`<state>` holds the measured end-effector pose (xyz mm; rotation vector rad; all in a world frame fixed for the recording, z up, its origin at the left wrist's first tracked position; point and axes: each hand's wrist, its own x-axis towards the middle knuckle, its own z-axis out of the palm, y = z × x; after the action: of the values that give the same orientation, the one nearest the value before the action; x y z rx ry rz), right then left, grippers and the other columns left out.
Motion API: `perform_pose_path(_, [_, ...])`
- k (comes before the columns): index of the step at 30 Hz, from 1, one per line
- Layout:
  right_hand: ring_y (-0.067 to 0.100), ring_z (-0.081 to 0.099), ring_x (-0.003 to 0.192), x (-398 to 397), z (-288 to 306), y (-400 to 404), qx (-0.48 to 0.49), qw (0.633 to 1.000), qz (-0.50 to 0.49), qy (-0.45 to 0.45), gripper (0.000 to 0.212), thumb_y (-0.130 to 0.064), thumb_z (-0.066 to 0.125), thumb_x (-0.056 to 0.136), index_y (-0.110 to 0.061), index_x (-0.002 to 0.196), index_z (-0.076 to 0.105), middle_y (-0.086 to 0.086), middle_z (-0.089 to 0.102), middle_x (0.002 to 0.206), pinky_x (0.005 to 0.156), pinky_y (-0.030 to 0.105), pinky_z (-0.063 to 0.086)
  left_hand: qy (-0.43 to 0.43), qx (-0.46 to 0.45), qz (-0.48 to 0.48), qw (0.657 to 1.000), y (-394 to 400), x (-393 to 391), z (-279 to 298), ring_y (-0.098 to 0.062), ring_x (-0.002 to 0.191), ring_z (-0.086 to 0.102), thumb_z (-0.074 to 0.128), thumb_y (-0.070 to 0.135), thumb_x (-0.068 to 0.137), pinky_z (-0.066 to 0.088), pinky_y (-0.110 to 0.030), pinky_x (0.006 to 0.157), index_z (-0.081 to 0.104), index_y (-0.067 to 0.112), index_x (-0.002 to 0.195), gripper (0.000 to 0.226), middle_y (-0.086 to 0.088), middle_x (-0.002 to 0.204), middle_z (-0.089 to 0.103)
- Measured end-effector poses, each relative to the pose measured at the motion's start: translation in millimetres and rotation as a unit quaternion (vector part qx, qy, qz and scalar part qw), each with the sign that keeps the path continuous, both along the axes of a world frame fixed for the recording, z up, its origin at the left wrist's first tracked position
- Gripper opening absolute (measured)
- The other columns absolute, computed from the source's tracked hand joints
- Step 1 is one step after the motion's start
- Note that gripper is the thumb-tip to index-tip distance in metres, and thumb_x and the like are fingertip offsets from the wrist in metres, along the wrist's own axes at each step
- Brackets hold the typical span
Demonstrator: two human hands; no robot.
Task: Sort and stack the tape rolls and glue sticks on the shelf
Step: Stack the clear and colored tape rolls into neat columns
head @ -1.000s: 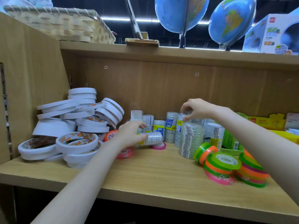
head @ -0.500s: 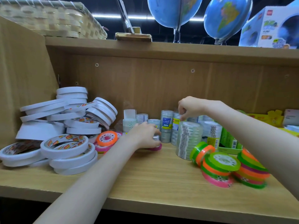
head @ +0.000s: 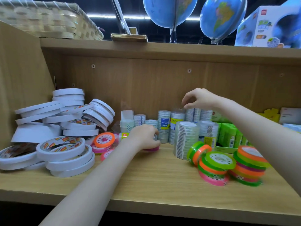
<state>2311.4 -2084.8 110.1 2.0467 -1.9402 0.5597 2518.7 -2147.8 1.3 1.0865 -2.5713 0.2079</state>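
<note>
The left hand [head: 143, 137], palm down, curls around a small clear roll [head: 124, 136] lying sideways, while the right hand [head: 199, 98] hovers over upright clear rolls [head: 193, 115], fingertips pinched downward on one's top.

A single head-worn camera looks forward and slightly down into a wooden shelf [head: 162, 173] from close range, its near edge low in frame, back panel far, and globes [head: 169, 12] on the board above.

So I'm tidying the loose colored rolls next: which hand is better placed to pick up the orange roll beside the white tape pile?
Left. The left hand sits low on the shelf, close beside the orange roll. The right hand is raised over the clear tape stacks, farther away.
</note>
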Motion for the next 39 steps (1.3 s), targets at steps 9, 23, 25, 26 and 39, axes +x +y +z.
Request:
perform_pose_path(9, [0.017,0.053,0.093,-20.9,-8.3,22.6,0.029,0.998,-0.054,0.025,0.027,-0.026,0.07,0.082,-0.016,0.106,0.065,-0.007,0.054,0.087,0.08,0.028,0.041,-0.018,-0.017,-0.001,1.0,0.9,-6.9,-6.6,-0.022,0.121,0.04,0.051,0.039,0.087,0.035,-0.038,0.096,0.049,0.02,0.13,0.048,-0.004,0.126,0.053])
perform_pose_path(23, [0.03,0.048,0.099,-12.4,-21.1,1.9,-0.016,0.99,-0.096,0.106,0.048,-0.036,0.067,0.082,-0.002,0.114,0.056,0.004,0.038,0.102,0.08,0.041,0.045,-0.166,-0.204,-0.047,0.964,-5.7,-27.1,-15.8,-0.03,0.139,-0.028,0.025,0.055,0.096,-0.006,-0.054,0.113,0.023,0.042,0.144,0.05,-0.007,0.152,-0.029])
perform_pose_path(25, [0.03,0.048,0.101,-13.5,-21.1,1.9,-0.018,0.991,-0.096,0.093,0.05,-0.037,0.068,0.082,-0.003,0.116,0.055,0.009,0.044,0.111,0.08,0.041,0.044,-0.175,-0.209,-0.039,0.961,-6.1,-27.9,-15.8,-0.03,0.139,-0.028,0.025,0.054,0.096,-0.006,-0.055,0.113,0.022,0.043,0.144,0.049,-0.007,0.152,-0.03])
perform_pose_path(26, [0.03,0.048,0.102,-12.9,-21.0,2.0,-0.02,0.991,-0.097,0.087,0.05,-0.037,0.068,0.082,-0.004,0.117,0.055,0.01,0.045,0.114,0.08,0.041,0.044,-0.18,-0.207,-0.037,0.961,-5.0,-27.7,-14.9,-0.03,0.138,-0.029,0.026,0.054,0.096,-0.006,-0.055,0.113,0.022,0.043,0.144,0.049,-0.008,0.152,-0.03])
perform_pose_path(39, [0.022,0.054,0.102,-4.6,-7.9,19.4,-0.023,0.998,-0.052,0.024,0.031,-0.025,0.06,0.09,-0.011,0.117,0.057,0.008,0.059,0.113,0.092,0.037,0.045,-0.111,-0.131,-0.039,0.984,2.9,3.4,-4.7,-0.016,0.145,-0.008,0.027,0.046,0.099,-0.002,-0.044,0.115,0.014,0.032,0.148,0.053,0.002,0.158,-0.008])
